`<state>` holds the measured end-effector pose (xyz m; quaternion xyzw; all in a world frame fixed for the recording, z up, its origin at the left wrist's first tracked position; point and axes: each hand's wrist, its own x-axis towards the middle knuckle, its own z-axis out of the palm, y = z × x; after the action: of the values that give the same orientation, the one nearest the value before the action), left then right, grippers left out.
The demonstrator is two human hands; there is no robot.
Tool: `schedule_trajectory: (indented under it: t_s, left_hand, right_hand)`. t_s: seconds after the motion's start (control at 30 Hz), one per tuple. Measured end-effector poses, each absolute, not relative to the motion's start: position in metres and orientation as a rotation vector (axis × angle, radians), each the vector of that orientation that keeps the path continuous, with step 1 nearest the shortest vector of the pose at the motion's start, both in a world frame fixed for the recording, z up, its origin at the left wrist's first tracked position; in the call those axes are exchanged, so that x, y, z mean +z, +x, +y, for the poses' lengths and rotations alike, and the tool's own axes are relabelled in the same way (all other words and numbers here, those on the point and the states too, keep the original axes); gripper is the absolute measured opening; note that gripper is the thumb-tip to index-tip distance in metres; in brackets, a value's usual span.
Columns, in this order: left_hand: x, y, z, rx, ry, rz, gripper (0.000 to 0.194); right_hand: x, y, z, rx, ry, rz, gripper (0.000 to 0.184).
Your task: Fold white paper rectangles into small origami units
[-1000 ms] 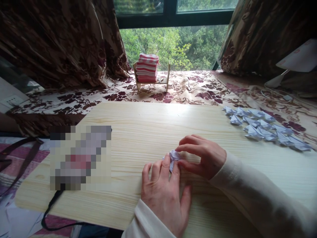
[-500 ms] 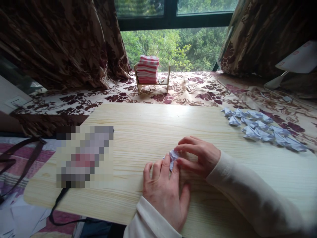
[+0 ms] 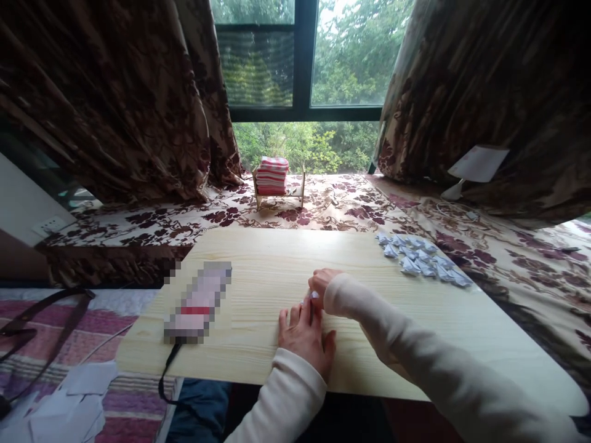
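Note:
A small folded paper (image 3: 314,295) lies on the light wooden board, mostly covered by my fingers. My left hand (image 3: 303,338) rests palm down, its fingers spread out flat, with the fingertips on the paper's near edge. From the right, my right hand (image 3: 323,286) reaches over it with bent fingers pinching the paper at its far side. The right hand's fingertips are partly hidden. Toward the board's far right corner sit several folded white paper pieces (image 3: 418,255), pointed in shape and close together.
The wooden board (image 3: 258,252) spans the front. A blurred-out device (image 3: 198,307) with a black strap is on its left. Loose paper sheets (image 3: 69,406) lie on the striped bedding. Beyond are a small rack with folded red-and-white cloths (image 3: 272,176) and a lamp (image 3: 479,163).
The view has tilted up and shifted right. My right hand has turned over the paper, its fingers now curled in closer; my left hand stays flat beside it.

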<state>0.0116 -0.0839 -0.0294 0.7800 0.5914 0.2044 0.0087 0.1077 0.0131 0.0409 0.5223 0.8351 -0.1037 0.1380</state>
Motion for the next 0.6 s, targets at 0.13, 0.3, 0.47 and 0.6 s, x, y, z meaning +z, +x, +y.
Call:
schedule_trajectory:
  t_s: [0.13,0.3,0.47,0.6]
  left_hand:
    - [-0.027,0.012,-0.100,0.628,2.389,1.841,0.055]
    - [-0.030,0.012,-0.115,0.658,2.361,1.834,0.060]
    - [-0.029,0.013,-0.114,0.642,2.340,1.829,0.059]
    - [-0.029,0.014,-0.114,0.632,2.350,1.860,0.061]
  right_hand:
    - [0.040,0.104,0.006,-0.324,1.429,2.371,0.027]
    - [0.018,0.117,-0.003,-0.419,1.394,2.479,0.024]
    - [0.005,0.125,-0.007,-0.521,1.478,2.547,0.024]
    - [0.000,0.126,-0.001,-0.674,1.508,2.534,0.025]
